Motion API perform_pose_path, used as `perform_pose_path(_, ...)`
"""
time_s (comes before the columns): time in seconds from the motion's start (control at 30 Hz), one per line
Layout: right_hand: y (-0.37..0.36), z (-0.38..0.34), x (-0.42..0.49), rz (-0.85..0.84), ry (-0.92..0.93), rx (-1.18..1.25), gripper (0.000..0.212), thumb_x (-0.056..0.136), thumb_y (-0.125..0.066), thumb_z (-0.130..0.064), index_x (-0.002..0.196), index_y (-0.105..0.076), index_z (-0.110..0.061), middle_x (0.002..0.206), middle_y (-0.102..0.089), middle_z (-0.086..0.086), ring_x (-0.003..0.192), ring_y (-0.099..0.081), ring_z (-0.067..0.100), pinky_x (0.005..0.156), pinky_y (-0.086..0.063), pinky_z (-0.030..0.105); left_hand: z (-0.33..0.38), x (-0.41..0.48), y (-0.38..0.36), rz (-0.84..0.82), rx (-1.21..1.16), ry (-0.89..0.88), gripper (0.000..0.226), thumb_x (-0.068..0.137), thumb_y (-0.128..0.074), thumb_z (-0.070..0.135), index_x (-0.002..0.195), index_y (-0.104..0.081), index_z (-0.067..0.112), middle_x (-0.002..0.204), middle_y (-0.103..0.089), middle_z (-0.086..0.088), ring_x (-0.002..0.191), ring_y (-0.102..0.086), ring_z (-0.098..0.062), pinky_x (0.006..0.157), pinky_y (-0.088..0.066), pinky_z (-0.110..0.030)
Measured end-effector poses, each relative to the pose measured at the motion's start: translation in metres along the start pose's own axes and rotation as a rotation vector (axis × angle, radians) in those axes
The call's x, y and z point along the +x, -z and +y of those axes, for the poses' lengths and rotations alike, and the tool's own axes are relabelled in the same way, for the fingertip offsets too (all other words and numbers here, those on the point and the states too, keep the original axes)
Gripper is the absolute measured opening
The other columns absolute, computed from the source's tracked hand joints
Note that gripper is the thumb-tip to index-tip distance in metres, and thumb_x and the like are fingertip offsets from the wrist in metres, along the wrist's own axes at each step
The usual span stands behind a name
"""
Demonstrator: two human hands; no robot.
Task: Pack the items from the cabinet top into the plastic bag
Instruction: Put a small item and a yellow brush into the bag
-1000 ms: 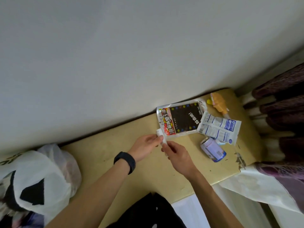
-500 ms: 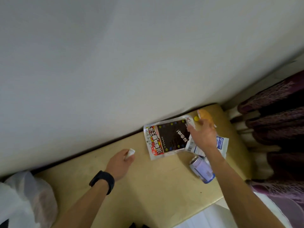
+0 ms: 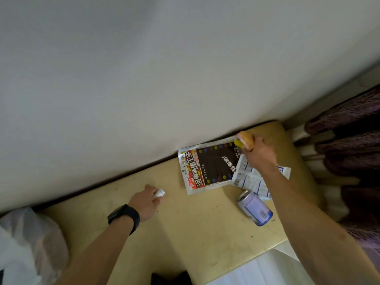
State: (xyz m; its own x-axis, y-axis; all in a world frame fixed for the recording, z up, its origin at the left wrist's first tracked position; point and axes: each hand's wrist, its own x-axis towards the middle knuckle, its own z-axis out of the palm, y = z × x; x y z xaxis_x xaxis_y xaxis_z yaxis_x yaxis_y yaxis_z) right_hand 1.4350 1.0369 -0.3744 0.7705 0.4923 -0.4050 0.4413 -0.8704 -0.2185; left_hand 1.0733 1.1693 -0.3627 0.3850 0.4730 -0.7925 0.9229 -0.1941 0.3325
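My left hand, with a black watch on the wrist, holds a small white tube above the middle of the yellow cabinet top. My right hand is closed on an orange and yellow toy at the back right by the wall. A black and red snack packet lies flat against the wall. A white and blue packet lies partly under my right forearm. A purple can lies on its side in front of it. The white plastic bag sits at the far left.
A plain white wall rises behind the cabinet. Dark purple curtain fabric hangs at the right. A dark object shows at the bottom edge, and white cloth lies below the cabinet's front edge.
My hands have parted. The left kept the white tube and drew left. The right reached to the back right and closed on the orange toy, which has lifted slightly.
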Motion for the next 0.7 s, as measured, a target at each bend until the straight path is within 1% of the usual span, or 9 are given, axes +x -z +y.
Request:
perform_pose_path(0.17, 0.018, -0.037, -0.048, 0.004, 0.249, 0.337, 0.046, 0.088, -0.071, -0.022, 0.132, -0.058, -0.027, 0.104, -0.065, -0.008, 0.089, -0.059, 0.012, 0.071, -0.04, 0.012, -0.006, 0.002, -0.001, -0.049, 0.043, -0.017, 0.038, 0.1, -0.047, 0.039, 0.133, -0.046, 0.02, 0.112, -0.062, -0.003, 0.091, -0.059, -0.02, 0.067, -0.04, -0.025)
perform_pose_path(0.23, 0.025, -0.053, -0.072, 0.059, 0.244, 0.569, 0.044, 0.085, -0.075, -0.019, 0.127, -0.062, -0.027, 0.098, -0.066, -0.014, 0.08, -0.059, 0.001, 0.066, -0.039, 0.002, -0.01, 0.004, -0.005, -0.079, 0.071, -0.036, 0.044, 0.099, -0.048, 0.039, 0.137, -0.044, 0.017, 0.132, -0.055, -0.007, 0.097, -0.061, -0.022, 0.069, -0.041, -0.024)
perform_pose_path(0.3, 0.03, -0.067, -0.096, 0.045, 0.194, 0.883, 0.039, 0.086, -0.076, -0.018, 0.123, -0.065, -0.02, 0.093, -0.07, -0.01, 0.078, -0.063, -0.002, 0.07, -0.046, 0.009, -0.013, 0.002, -0.011, -0.111, 0.128, -0.071, 0.042, 0.099, -0.05, 0.037, 0.136, -0.049, 0.019, 0.162, -0.016, -0.009, 0.11, -0.061, -0.024, 0.08, -0.043, -0.022)
perform_pose_path(0.37, 0.032, -0.077, -0.12, -0.013, 0.117, 1.234, 0.035, 0.088, -0.074, -0.017, 0.121, -0.064, -0.013, 0.099, -0.074, 0.005, 0.092, -0.071, 0.013, 0.079, -0.057, 0.027, -0.017, -0.001, -0.017, -0.123, 0.156, -0.089, 0.037, 0.1, -0.049, 0.036, 0.134, -0.053, 0.021, 0.163, 0.018, -0.004, 0.115, -0.061, -0.021, 0.087, -0.044, -0.022)
perform_pose_path(0.47, 0.031, -0.095, -0.161, -0.212, -0.068, 1.609, 0.034, 0.087, -0.072, -0.018, 0.118, -0.063, -0.009, 0.11, -0.072, 0.012, 0.107, -0.07, 0.027, 0.082, -0.058, 0.041, -0.024, -0.007, -0.02, -0.106, 0.164, -0.102, 0.032, 0.101, -0.047, 0.038, 0.126, -0.058, 0.022, 0.16, 0.026, 0.003, 0.099, -0.063, -0.016, 0.078, -0.043, -0.023)
perform_pose_path(0.53, 0.024, -0.103, -0.188, -0.316, -0.175, 1.716, 0.039, 0.082, -0.073, -0.022, 0.119, -0.063, -0.015, 0.11, -0.072, 0.01, 0.105, -0.071, 0.026, 0.085, -0.057, 0.047, -0.031, -0.008, -0.015, -0.098, 0.148, -0.134, 0.036, 0.101, -0.044, 0.041, 0.128, -0.056, 0.019, 0.163, 0.017, 0.003, 0.101, -0.06, -0.017, 0.08, -0.042, -0.023)
perform_pose_path(0.6, 0.013, -0.106, -0.215, -0.381, -0.251, 1.729, 0.045, 0.078, -0.074, -0.025, 0.122, -0.064, -0.019, 0.108, -0.073, 0.006, 0.099, -0.072, 0.024, 0.09, -0.053, 0.05, -0.037, -0.016, -0.005, -0.082, 0.092, -0.134, 0.043, 0.101, -0.042, 0.044, 0.135, -0.05, 0.018, 0.161, -0.023, -0.004, 0.115, -0.058, -0.021, 0.09, -0.044, -0.027)
perform_pose_path(0.63, 0.006, -0.107, -0.229, -0.406, -0.292, 1.705, 0.048, 0.077, -0.075, -0.027, 0.123, -0.064, -0.021, 0.108, -0.073, 0.004, 0.095, -0.072, 0.022, 0.089, -0.053, 0.048, -0.04, -0.023, 0.0, -0.057, 0.044, -0.118, 0.043, 0.1, -0.042, 0.046, 0.133, -0.05, 0.02, 0.148, -0.046, -0.005, 0.114, -0.059, -0.023, 0.091, -0.045, -0.029)
perform_pose_path(0.7, -0.011, -0.105, -0.257, -0.447, -0.378, 1.657, 0.045, 0.077, -0.075, -0.032, 0.121, -0.068, -0.025, 0.107, -0.072, 0.001, 0.083, -0.071, 0.016, 0.079, -0.055, 0.038, -0.047, -0.043, 0.006, -0.019, -0.099, -0.087, 0.039, 0.1, -0.041, 0.05, 0.124, -0.054, 0.023, 0.12, -0.063, -0.002, 0.101, -0.064, -0.021, 0.087, -0.048, -0.032)
